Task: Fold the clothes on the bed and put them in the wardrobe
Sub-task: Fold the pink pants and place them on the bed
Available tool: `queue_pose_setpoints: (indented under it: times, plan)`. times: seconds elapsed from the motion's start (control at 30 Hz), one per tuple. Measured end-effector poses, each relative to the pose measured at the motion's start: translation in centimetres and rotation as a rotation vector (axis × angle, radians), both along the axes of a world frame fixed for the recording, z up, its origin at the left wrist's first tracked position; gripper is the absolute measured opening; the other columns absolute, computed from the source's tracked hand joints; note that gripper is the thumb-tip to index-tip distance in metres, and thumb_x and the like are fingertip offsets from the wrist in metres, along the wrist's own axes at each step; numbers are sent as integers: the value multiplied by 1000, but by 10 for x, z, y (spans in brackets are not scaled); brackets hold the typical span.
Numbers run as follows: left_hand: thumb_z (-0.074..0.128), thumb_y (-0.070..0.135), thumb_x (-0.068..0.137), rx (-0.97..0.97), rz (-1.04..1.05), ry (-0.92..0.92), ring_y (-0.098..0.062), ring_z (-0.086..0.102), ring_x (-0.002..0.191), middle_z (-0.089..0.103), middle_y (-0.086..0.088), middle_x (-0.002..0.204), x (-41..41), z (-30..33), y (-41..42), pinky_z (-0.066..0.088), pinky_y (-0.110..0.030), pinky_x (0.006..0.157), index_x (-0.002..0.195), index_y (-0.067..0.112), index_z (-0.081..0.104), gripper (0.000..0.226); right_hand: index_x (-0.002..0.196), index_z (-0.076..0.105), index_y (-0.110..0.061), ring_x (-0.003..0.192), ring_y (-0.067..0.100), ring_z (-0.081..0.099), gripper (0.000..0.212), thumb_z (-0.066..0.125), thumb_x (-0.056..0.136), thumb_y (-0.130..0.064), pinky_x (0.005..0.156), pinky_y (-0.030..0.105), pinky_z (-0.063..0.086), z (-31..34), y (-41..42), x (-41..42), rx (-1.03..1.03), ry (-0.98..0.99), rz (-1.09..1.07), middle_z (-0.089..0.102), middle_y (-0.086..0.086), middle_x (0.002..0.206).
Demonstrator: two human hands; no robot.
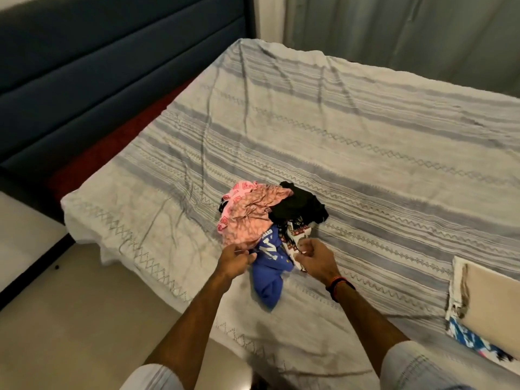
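since the pile [270, 218] is lying tangled near the bed [365, 142] edge, pulling the blue top [270, 266] is risking dragging the pink [247, 215] and black [301, 204] pieces off. left hand [235, 260] is pinching the blue top; right hand [316, 258] is curling on patterned cloth [295, 237].

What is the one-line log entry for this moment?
stage: sorting pile | left hand: holds blue shirt | right hand: holds patterned cloth | folded: none

four garments [253, 215], two hands [235, 261]
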State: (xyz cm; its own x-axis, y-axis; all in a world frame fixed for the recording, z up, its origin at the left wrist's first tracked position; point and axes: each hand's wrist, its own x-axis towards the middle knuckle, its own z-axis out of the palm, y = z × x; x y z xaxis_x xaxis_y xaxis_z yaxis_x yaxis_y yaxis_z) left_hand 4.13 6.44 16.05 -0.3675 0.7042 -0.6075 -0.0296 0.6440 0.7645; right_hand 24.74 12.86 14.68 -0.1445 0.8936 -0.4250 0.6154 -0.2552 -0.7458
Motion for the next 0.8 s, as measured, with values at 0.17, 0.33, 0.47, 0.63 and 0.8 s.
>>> queue_pose_setpoints:
  times: [0.17,0.33,0.47,0.63,0.8]
  plan:
    - [69,5,87,-54,86,-4,-17,57,80,64,-4,89,-36,-11,19,45,-27,66,102,11,65,17,119,58,-8,94,16,58,38,73,86,-15,80,22,43,-13,36,-42,-38,7,100,64,5,110]
    - [63,-4,85,-92,73,0,-17,59,84,67,-7,99,-71,-26,64,49,-26,73,110,4,67,26,118,59,-11,101,18,63,37,74,84,-17,84,26,47,-31,79,-75,-75,-15,117,66,4,110]
    - [64,-4,82,-121,24,3,-23,61,79,66,-9,93,-96,-46,110,51,-28,68,104,8,68,25,121,58,-9,92,14,60,40,73,85,-19,80,22,45,-37,115,-100,-76,-43,86,65,2,106]
    - [70,5,82,-180,-116,10,-26,63,101,65,-4,101,-118,-71,180,56,-39,88,98,17,64,21,122,59,-11,93,14,61,42,74,85,-20,86,26,50,-47,166,-125,-101,-87,-4,67,4,112]
    - [69,5,83,-129,-197,41,-18,62,94,67,-4,104,-119,-90,244,52,-29,82,110,12,66,28,122,58,-8,91,11,57,37,68,88,-18,80,20,43,-58,216,-139,-69,-177,-11,65,5,116]
